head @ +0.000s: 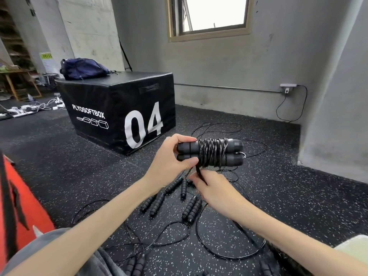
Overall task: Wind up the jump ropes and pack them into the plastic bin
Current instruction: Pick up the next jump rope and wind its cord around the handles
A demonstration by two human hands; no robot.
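Lying on speckled rubber floor (258,196), loose jump ropes (179,204) with ribbed foam handles, thin cords tangling, partly cut off at bottom edge. Left hand (171,162) gripping paired smooth handles of wound rope bundle (213,153), held above floor. Right hand (211,188) pinching cord tail under bundle, fingertips hidden. Pale corner (352,248) hard to identify.

Left hand (169,160): raised, fingers and thumb curled in a grip.
Right hand (214,189): lower, fingertips pinching.
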